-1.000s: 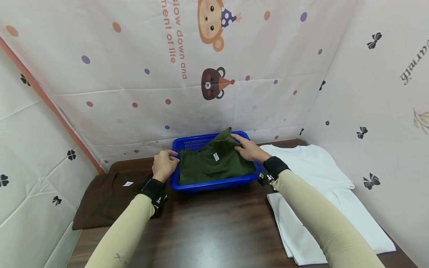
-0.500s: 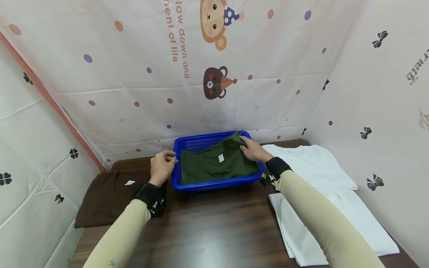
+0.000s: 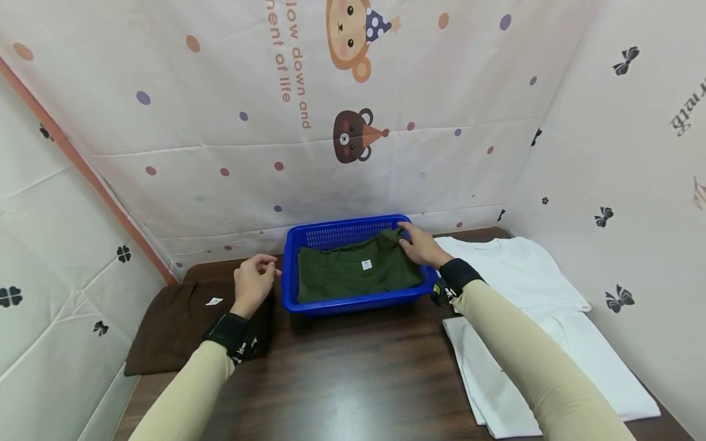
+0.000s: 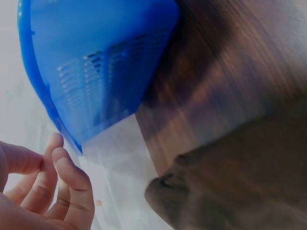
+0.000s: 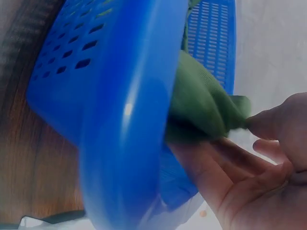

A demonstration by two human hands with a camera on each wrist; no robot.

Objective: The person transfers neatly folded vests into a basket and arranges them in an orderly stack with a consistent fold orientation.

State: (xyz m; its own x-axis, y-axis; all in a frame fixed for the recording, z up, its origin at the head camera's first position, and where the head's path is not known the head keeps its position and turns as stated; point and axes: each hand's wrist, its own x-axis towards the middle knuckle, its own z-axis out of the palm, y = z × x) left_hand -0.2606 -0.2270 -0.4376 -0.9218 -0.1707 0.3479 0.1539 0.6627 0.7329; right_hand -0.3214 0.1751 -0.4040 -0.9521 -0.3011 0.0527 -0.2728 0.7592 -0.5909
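While patterned white sheeting (image 3: 220, 110) rises beyond both sets of fingers, the dark wood surface (image 3: 342, 380) stretches beneath them and back toward the person. White clothes (image 3: 529, 275) lie to the right of the right hand's fingers, partly hidden by that forearm. A folded brown garment (image 3: 182, 331) sits below and to the left of the left hand's fingers. Between the two hands stands a blue basket (image 3: 358, 304), and inside it, reaching leftward from the right hand's fingers, lies the green shirt (image 3: 342, 272). Near the basket's far right corner, the right hand (image 3: 425, 247) pinches that shirt's edge between thumb and fingers. Just off the basket's left end, the left hand (image 3: 254, 285) hangs, its fingers loosely curled and empty, thumb close to the index finger. Left of the right hand's fingers shows the shirt's small white label (image 3: 366, 264).
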